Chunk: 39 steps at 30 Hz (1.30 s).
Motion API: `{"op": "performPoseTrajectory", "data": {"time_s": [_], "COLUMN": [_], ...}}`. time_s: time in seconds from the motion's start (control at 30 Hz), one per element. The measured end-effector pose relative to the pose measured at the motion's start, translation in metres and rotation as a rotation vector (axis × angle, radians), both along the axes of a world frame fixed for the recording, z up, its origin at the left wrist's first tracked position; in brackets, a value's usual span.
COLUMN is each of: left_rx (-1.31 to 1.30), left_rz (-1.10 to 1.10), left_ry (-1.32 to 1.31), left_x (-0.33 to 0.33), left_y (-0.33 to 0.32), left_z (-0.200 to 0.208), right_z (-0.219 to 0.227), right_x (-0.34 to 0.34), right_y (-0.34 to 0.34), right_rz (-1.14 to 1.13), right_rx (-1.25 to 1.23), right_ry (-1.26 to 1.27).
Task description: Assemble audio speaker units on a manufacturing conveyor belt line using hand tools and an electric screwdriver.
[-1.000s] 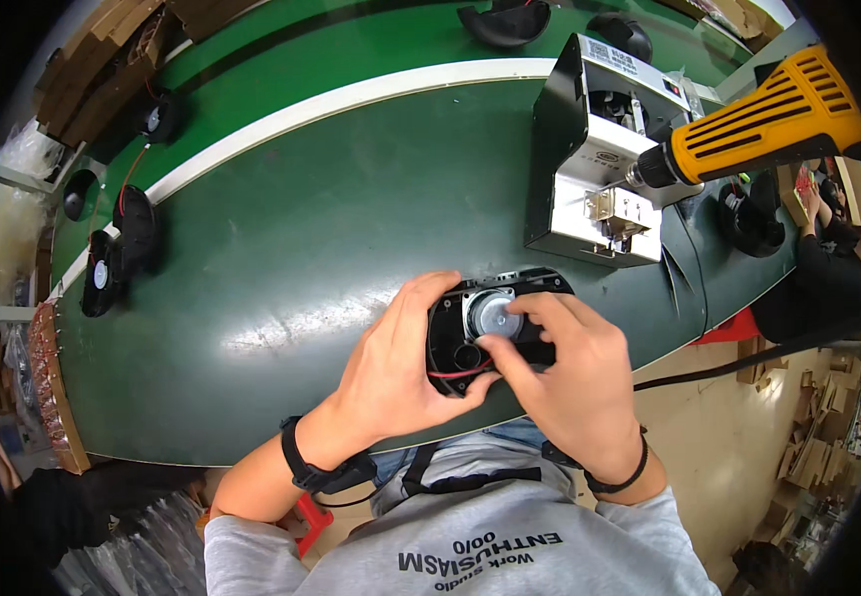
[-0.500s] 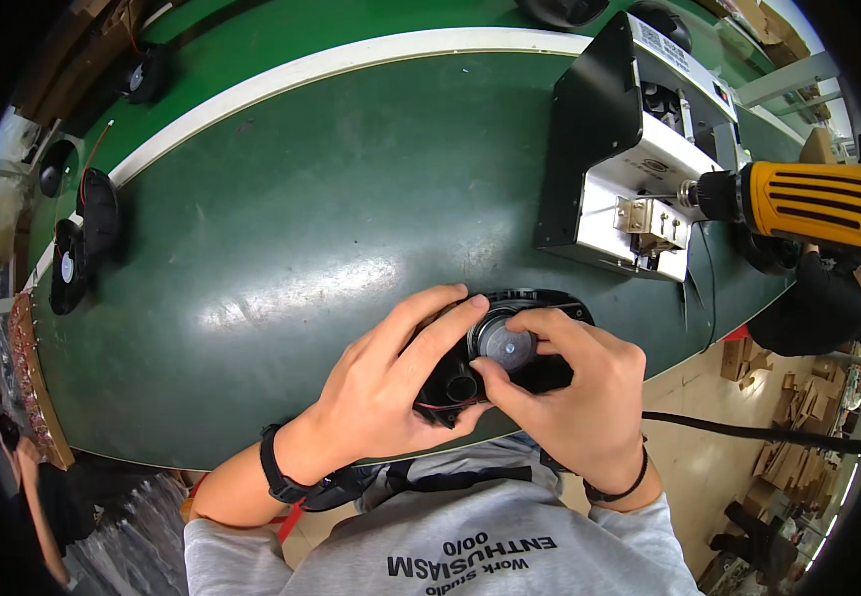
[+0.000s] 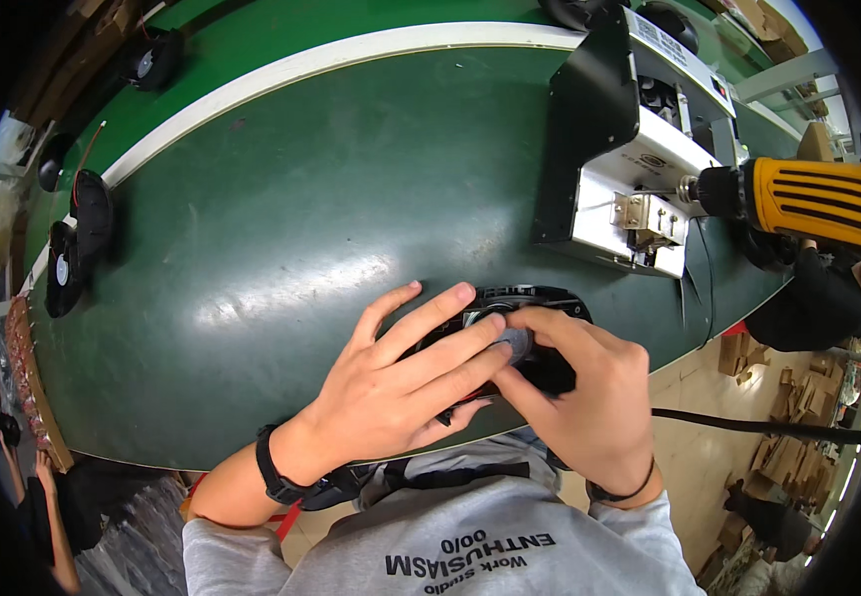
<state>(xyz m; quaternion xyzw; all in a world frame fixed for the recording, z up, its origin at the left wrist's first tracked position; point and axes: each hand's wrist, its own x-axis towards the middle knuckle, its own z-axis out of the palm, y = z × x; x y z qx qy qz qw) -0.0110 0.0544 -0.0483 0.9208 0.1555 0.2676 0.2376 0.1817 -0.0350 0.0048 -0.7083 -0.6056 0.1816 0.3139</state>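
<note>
A black speaker housing lies at the bench's near edge, between my hands. A round grey speaker driver sits at its opening, partly covered by fingers. My right hand is closed in a pinch on the driver's rim, thumb and forefinger at its right side. Across the housing's left part stretches my left hand, fingers spread, with two fingertips on the driver. Its thumb rests by the housing's near side. Whether the driver is fully seated is hidden by the fingers.
A black and silver machine stands at the right, with a yellow power driver beside it. More black speaker housings lie at the far left. A white strip crosses the green bench. Other people work at both sides.
My left hand's fingers have spread and slid rightward over the driver, covering much of it. My right hand keeps its pinch with little movement.
</note>
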Motion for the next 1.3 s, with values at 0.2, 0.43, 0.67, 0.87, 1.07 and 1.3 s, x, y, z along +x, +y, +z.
{"op": "performPoseTrajectory", "data": {"time_s": [0.2, 0.43, 0.67, 0.87, 1.07, 1.3], "left_rx": [0.051, 0.037, 0.098, 0.100, 0.070, 0.058], "left_rz": [0.014, -0.039, -0.048, -0.030, -0.033, -0.015], "left_ry": [0.092, 0.057, 0.125, 0.094, 0.126, 0.102], "left_x": [0.003, 0.008, 0.007, 0.011, 0.010, 0.012], "left_y": [-0.004, -0.005, -0.014, -0.017, -0.018, -0.018], "left_z": [0.008, 0.003, 0.005, 0.006, 0.007, 0.006], "right_z": [0.065, 0.071, 0.090, 0.073, 0.069, 0.060], "right_x": [0.108, 0.130, 0.100, 0.104, 0.084, 0.088], "right_y": [-0.033, 0.075, 0.037, 0.043, 0.047, 0.050], "right_rz": [0.174, 0.491, 0.391, 0.223, 0.075, 0.092], "right_rx": [0.551, 0.560, 0.737, 0.736, 0.751, 0.828], "right_ry": [0.429, 0.841, 0.609, 0.647, 0.626, 0.804]}}
